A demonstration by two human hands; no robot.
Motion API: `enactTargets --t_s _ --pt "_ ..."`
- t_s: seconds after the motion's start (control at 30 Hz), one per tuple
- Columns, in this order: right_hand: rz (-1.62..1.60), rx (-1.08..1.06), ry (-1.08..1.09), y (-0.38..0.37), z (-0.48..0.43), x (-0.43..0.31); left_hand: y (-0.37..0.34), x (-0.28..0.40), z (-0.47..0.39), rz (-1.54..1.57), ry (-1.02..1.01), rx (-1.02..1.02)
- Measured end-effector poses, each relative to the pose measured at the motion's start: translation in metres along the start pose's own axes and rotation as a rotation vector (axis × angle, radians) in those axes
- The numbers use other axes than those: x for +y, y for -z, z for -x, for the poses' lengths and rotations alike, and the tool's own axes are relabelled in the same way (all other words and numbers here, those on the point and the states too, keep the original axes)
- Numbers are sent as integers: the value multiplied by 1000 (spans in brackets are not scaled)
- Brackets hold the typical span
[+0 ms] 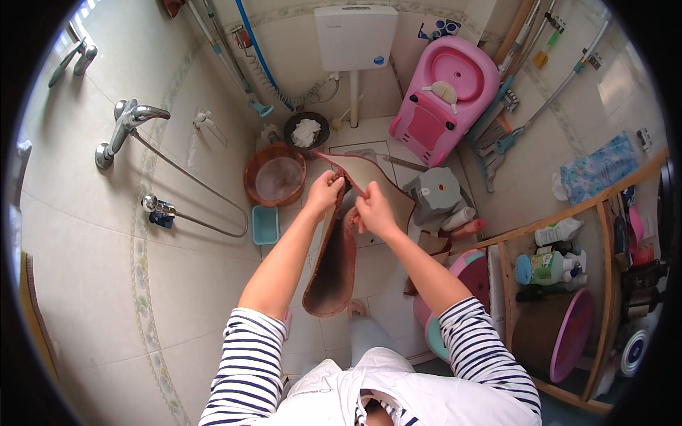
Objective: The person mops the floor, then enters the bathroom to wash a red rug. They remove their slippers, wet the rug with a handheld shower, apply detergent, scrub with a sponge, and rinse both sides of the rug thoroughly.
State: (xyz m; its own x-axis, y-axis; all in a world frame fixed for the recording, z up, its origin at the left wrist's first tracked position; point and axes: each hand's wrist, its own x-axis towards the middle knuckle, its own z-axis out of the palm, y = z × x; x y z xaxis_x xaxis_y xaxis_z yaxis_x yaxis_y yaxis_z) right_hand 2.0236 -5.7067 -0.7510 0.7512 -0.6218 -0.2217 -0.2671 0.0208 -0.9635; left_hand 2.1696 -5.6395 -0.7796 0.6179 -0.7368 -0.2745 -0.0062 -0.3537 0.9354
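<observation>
A floor mat (333,271) with a reddish-brown edge hangs between my hands above the tiled floor. It is folded over, with its dark side showing in the lower part and its pale beige backing in the upper part. My left hand (324,194) pinches the edge near the fold. On the other side, my right hand (377,210) grips the bound edge, fingers curled around it. Just left of the mat stands a brown basin (250,178) holding cloudy, sudsy water. A small teal tub (265,226) sits on the floor in front of it.
A black bin (290,130) with white tissue stands behind the basin. A pink baby bathtub (453,69) leans at the back right. Nearer are a grey stool (439,186), bottles (469,229) and a wooden rack (503,277). A shower hose (194,181) loops along the left wall.
</observation>
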Motion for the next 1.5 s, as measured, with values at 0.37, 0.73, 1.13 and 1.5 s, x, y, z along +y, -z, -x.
enactTargets --t_s 0.37,0.73,1.13,1.5 --pt "155 -87 93 -58 19 43 -3 9 63 218 367 -231" --pt "321 -248 92 -79 48 78 0 -16 75 -23 536 -136" --pt "766 25 366 -45 65 73 31 -14 104 -353 34 153" --pt "676 -88 806 -93 37 -8 129 70 193 -552 -337 349"
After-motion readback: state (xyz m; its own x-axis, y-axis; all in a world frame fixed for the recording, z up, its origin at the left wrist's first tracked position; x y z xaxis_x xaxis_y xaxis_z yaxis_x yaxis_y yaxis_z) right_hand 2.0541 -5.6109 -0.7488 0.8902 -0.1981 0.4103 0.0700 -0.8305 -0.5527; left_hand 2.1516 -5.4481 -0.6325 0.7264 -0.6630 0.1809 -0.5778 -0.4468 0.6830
